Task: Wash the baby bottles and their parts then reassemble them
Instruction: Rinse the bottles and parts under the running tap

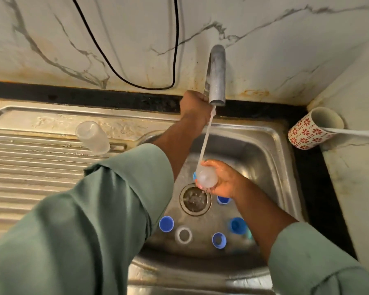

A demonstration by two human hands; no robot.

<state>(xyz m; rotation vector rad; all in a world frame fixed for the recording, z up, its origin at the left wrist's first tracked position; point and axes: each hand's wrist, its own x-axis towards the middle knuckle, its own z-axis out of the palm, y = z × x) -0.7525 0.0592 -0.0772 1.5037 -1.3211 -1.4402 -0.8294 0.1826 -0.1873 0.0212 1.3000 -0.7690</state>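
Rinsing step in hand: right hand (219, 182) fingers curl round a clear bottle (207, 177) under the tap (216, 75) stream, left hand (193, 103) grips the tap's handle behind; next, presumably the blue parts (166, 223) below.

patterned mug (307, 133), black cable (119, 69), marble wall (285, 39)

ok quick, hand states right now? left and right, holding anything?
Left hand: gripping the tap at its base, fingers curled round it.
Right hand: holding a clear bottle under the running water.
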